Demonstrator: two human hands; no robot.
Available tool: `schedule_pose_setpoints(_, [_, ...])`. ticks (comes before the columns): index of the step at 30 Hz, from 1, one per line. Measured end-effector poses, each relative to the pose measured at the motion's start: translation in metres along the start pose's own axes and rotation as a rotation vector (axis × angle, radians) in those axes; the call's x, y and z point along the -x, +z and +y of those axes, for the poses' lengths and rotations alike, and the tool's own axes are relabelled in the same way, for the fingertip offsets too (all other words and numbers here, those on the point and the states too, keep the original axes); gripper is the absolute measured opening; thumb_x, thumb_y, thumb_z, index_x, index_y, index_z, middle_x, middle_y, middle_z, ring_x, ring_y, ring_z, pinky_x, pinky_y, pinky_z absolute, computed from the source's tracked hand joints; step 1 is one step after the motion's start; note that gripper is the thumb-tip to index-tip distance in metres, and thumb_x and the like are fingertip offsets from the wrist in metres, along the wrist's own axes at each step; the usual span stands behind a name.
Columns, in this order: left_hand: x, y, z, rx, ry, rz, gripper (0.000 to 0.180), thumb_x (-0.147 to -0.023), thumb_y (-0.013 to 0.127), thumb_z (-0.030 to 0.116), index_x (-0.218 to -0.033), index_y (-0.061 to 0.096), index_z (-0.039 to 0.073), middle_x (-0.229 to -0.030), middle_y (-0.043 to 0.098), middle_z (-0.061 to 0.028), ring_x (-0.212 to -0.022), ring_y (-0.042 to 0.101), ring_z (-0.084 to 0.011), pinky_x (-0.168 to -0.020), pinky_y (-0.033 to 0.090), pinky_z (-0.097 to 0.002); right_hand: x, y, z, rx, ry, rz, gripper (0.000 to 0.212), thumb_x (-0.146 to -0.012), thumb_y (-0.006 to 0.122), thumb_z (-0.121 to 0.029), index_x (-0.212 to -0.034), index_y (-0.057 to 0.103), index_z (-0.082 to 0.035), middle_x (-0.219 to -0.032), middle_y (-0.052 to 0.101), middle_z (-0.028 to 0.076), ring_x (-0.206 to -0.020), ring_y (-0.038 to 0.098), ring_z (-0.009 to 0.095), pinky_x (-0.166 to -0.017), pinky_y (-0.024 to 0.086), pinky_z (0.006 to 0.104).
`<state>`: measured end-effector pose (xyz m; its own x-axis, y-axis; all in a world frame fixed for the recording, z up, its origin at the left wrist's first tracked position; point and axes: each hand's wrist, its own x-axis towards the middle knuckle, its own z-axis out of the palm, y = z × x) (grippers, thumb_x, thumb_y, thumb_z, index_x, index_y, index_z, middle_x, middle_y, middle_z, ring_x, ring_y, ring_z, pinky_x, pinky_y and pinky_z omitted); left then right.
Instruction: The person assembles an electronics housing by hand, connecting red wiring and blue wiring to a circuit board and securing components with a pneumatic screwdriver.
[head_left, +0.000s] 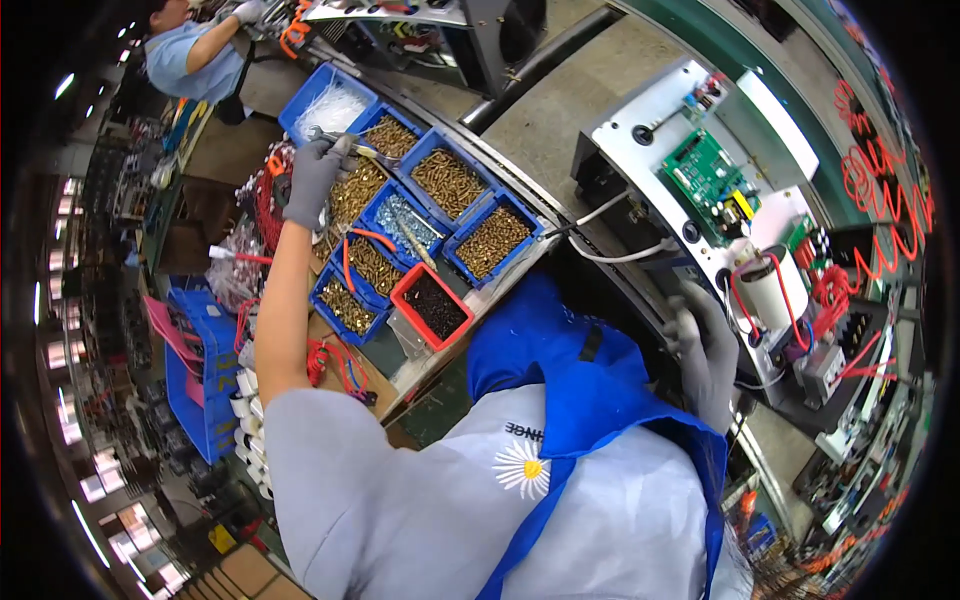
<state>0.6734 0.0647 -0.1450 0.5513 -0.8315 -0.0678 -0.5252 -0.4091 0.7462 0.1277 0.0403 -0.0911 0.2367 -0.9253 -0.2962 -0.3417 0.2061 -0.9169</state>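
Observation:
My left hand (318,182), in a grey glove, reaches out over the parts bins at the far left. Its fingers close around a silver wrench (322,133), whose head shows beyond the knuckles; the glove hides part of it. A slim tool with a yellowish section (372,153) lies right beside the fingers. My right hand (705,345), also gloved in grey, is raised beside the metal machine chassis (640,135). Its fingers are loosely bent and apart, with nothing visible in them. A green circuit board (705,180) is mounted on that chassis.
Blue bins of brass screws (447,180) and silver fasteners (405,225) crowd the bench, with a red bin of black screws (433,305) nearest me. A blue crate (200,365) stands left. Coiled red hose (870,190) hangs right. Another person (190,60) works far left.

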Motion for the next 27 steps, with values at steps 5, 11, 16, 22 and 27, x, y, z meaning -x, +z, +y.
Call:
schedule_pose_setpoints(5, [0.085,0.082,0.151,0.437,0.339,-0.121,0.024,-0.091,0.063,0.021,-0.103,0.068,0.001,-0.086,0.068,-0.0066,-0.071,0.063,-0.0115,-0.059,0.048,-0.0246,-0.017,0.017,-0.017,-0.312,-0.096,-0.396,0.039,-0.099,0.046,-0.024,-0.127,0.055,0.001,-0.105,0.065,0.01,-0.083,0.061,0.012,-0.071,0.05,0.026])
schedule_pose_setpoints(11, [0.163,0.167,0.239,-0.143,1.619,-0.144,0.018,-0.071,0.072,0.017,-0.088,0.07,0.015,-0.094,0.063,-0.0012,-0.081,0.06,-0.0198,-0.065,0.048,-0.0327,-0.012,0.025,-0.01,-0.824,0.047,-0.42,0.038,-0.1,0.043,-0.031,-0.107,0.061,0.002,-0.091,0.064,0.007,-0.076,0.062,0.012,-0.066,0.052,0.0246])
schedule_pose_setpoints(16, [0.168,0.203,0.266,-0.119,1.704,-0.306,0.025,-0.069,0.07,0.017,-0.094,0.07,0.02,-0.106,0.062,0.0011,-0.087,0.061,-0.0193,-0.068,0.048,-0.0325,0.009,-0.01,0.011,-0.82,0.015,-0.25,0.034,-0.099,0.045,-0.026,-0.108,0.06,0.003,-0.089,0.063,0.007,-0.074,0.062,0.012,-0.065,0.052,0.0229])
schedule_pose_setpoints(22, [0.177,0.218,0.308,-0.099,1.74,-0.535,0.031,-0.069,0.068,0.012,-0.1,0.07,0.017,-0.103,0.066,-0.0049,-0.086,0.064,-0.0228,-0.068,0.051,-0.0365,0.029,-0.04,0.021,-0.856,0.022,-0.021,0.031,-0.096,0.046,-0.023,-0.105,0.061,0.002,-0.088,0.065,0.01,-0.073,0.063,0.014,-0.064,0.053,0.0248])
schedule_pose_setpoints(27, [0.177,0.239,0.335,0.137,0.94,-0.576,0.029,-0.084,0.071,0.023,-0.105,0.068,0.004,-0.076,0.064,-0.0068,-0.059,0.058,-0.0125,-0.053,0.045,-0.025,0.047,-0.06,0.012,-0.588,0.029,-0.031,0.027,-0.089,0.051,-0.022,-0.091,0.065,0.001,-0.078,0.066,0.007,-0.065,0.061,0.01,-0.058,0.048,0.0226])
